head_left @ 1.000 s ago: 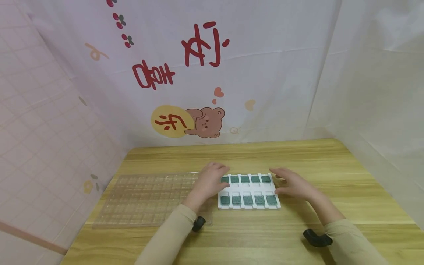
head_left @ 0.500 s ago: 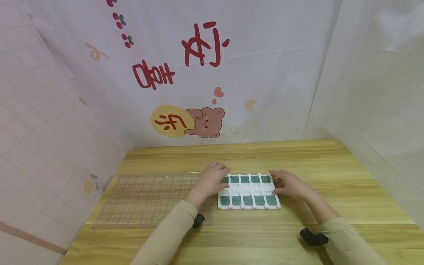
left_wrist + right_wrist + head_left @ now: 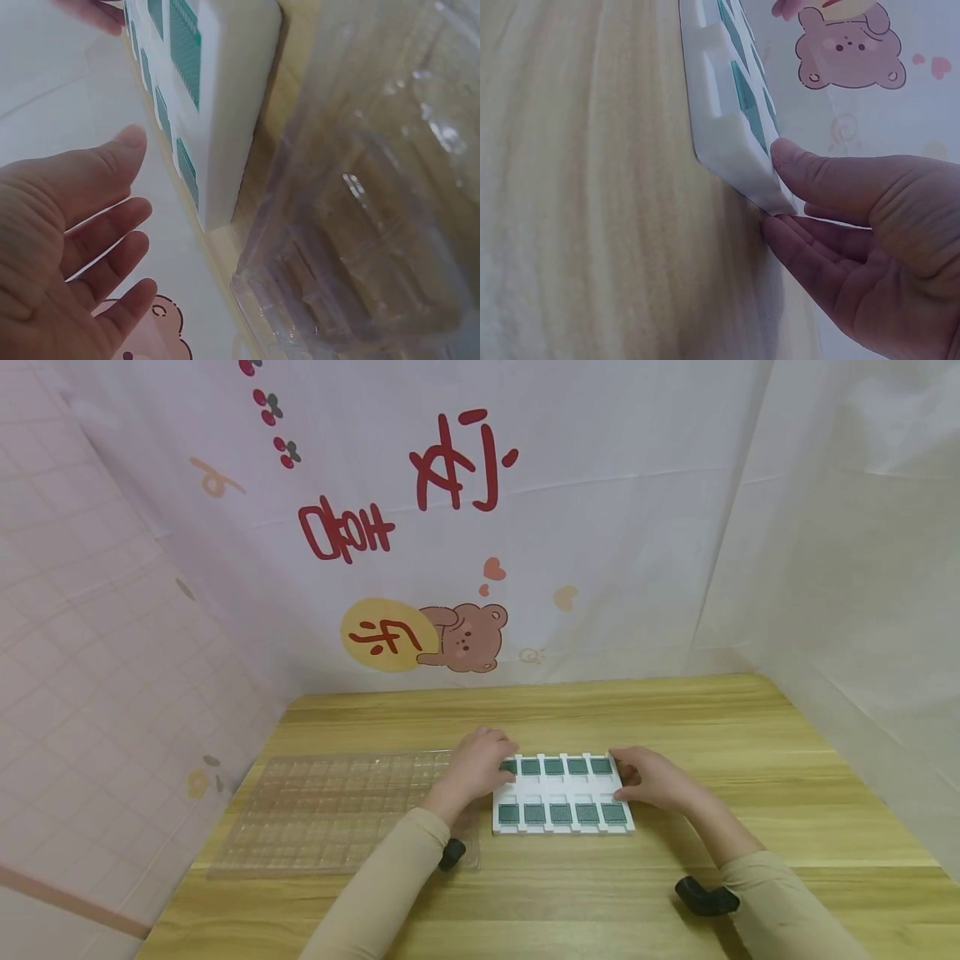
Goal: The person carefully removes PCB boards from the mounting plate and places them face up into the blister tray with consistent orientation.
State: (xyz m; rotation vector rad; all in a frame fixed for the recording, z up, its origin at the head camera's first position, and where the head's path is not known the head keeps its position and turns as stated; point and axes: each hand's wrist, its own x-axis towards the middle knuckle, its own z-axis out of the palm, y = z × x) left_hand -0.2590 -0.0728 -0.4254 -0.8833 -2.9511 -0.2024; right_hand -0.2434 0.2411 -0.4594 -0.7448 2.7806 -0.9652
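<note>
A white foam-like tray [image 3: 564, 787] lies on the table between my hands. It carries two rows of green square circuit chips [image 3: 560, 814]. At its right end, my right hand [image 3: 658, 778] pinches the edge, with thumb [image 3: 799, 161] against the tray and curled fingertips at its lower rim. My left hand [image 3: 474, 768] hovers by the tray's left end, over the edge of a clear plastic tray [image 3: 322, 814]. In the left wrist view the left fingers [image 3: 124, 217] are loosely bent and apart from the white tray [image 3: 229, 97], holding nothing.
The clear plastic tray has many moulded compartments and covers the left part of the wooden table [image 3: 570, 893]. White printed curtains [image 3: 600, 568] rise behind the table and along both sides. Black curved pieces [image 3: 705, 897] show beside both sleeves.
My right hand has moved left and come into contact with the white tray's right end. The left hand has hardly moved, and both trays stay in place.
</note>
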